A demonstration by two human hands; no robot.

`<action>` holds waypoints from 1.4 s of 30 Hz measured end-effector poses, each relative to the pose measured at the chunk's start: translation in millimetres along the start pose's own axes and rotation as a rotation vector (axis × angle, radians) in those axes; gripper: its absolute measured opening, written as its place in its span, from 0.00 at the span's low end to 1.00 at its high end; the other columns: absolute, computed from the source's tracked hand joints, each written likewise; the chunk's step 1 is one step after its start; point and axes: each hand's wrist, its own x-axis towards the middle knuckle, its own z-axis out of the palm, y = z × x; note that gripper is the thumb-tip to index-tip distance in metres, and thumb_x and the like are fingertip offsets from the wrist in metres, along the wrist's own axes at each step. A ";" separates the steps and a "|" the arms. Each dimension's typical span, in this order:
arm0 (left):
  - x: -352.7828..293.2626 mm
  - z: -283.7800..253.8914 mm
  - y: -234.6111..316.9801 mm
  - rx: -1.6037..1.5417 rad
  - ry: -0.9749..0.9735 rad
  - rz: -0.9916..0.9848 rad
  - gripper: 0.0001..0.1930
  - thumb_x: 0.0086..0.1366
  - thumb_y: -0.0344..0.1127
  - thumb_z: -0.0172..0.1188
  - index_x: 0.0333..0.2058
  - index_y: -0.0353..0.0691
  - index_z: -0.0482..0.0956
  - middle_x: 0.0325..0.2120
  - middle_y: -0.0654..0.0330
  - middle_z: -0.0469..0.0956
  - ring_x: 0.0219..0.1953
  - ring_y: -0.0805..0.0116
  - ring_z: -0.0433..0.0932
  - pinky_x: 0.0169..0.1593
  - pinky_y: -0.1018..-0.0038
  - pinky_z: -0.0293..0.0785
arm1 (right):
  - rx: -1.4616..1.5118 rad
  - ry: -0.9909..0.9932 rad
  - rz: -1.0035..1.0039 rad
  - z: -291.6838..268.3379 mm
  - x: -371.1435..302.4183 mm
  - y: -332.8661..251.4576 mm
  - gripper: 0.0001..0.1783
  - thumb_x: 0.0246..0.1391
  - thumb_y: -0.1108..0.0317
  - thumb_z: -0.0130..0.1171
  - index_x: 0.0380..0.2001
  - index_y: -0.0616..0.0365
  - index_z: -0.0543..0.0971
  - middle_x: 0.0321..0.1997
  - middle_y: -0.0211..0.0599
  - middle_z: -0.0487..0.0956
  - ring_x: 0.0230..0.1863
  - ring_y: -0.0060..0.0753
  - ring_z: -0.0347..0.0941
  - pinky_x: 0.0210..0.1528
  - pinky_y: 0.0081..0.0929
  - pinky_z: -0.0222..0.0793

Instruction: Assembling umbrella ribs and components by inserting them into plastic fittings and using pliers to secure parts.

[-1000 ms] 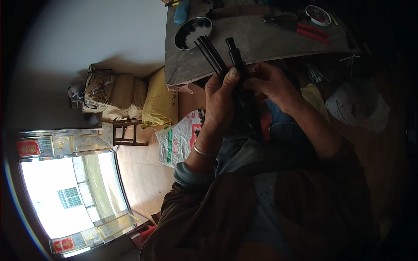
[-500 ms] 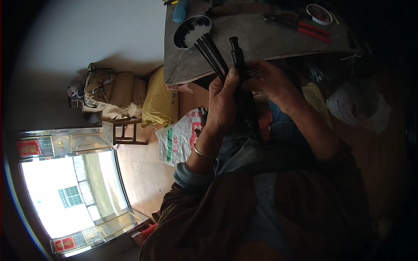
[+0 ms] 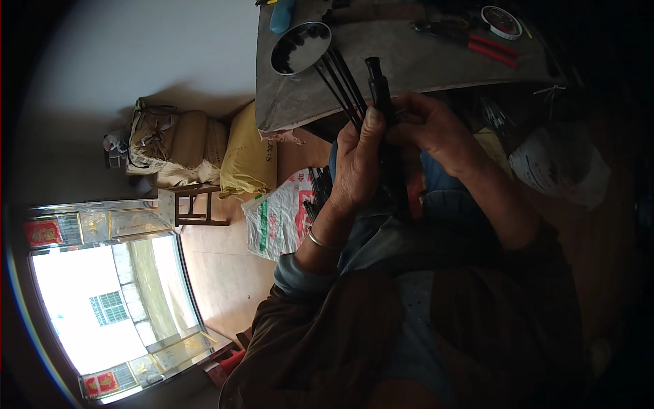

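My left hand [image 3: 360, 160] is closed round several thin black rods [image 3: 339, 82] that fan out past its fingers. Its thumb presses on a thicker black tube-like piece [image 3: 378, 85] with a knobbed top, standing roughly upright above my lap. My right hand [image 3: 439, 136] is closed, its thumb and fingertips pinched together against that thicker piece. Whatever lies between those fingertips is too small and dark to make out. Beyond the rod tips a round bowl [image 3: 310, 51] holds small dark bits on the table.
The grey-topped table [image 3: 395, 51] lies ahead, with red-handled pliers [image 3: 492, 50], a round white-rimmed tin [image 3: 501, 22] and a blue object [image 3: 281, 17]. A printed sack [image 3: 276, 225] with black rods lies at my left, near a wooden stool [image 3: 197, 206]. A whitish plastic bag [image 3: 562, 167] is at right.
Both hands have shifted slightly to the right with the rods and the thicker piece. My right fingers have drawn closer together; a thin light strand seen there before no longer shows.
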 end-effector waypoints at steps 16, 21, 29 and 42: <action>12.6 -11.7 -24.4 0.087 0.248 0.122 0.22 0.72 0.51 0.44 0.45 0.35 0.73 0.31 0.63 0.76 0.29 0.78 0.73 0.30 0.83 0.70 | -0.663 0.302 -0.421 10.5 7.7 4.4 0.17 0.53 0.62 0.64 0.41 0.62 0.76 0.34 0.33 0.77 0.32 0.22 0.73 0.34 0.19 0.70; 11.2 -1.8 -20.9 0.031 0.295 0.131 0.22 0.72 0.51 0.44 0.40 0.35 0.73 0.21 0.69 0.69 0.23 0.82 0.64 0.26 0.83 0.60 | -0.572 0.261 -0.284 11.1 1.7 3.8 0.06 0.59 0.70 0.55 0.37 0.61 0.76 0.34 0.32 0.77 0.33 0.21 0.72 0.38 0.21 0.69; 8.6 2.2 -16.3 0.023 0.301 0.206 0.16 0.72 0.47 0.46 0.39 0.37 0.70 0.18 0.71 0.66 0.19 0.84 0.61 0.22 0.84 0.57 | -0.807 0.372 -0.734 27.9 -1.5 17.4 0.06 0.50 0.79 0.57 0.30 0.58 0.72 0.29 0.36 0.74 0.30 0.40 0.73 0.33 0.33 0.66; 8.4 -4.3 -21.3 -0.002 0.323 0.193 0.15 0.73 0.46 0.45 0.38 0.39 0.70 0.19 0.71 0.66 0.19 0.85 0.61 0.21 0.85 0.56 | -0.966 0.239 -0.700 10.4 17.7 0.7 0.04 0.55 0.72 0.55 0.33 0.59 0.73 0.29 0.35 0.75 0.29 0.34 0.73 0.32 0.29 0.65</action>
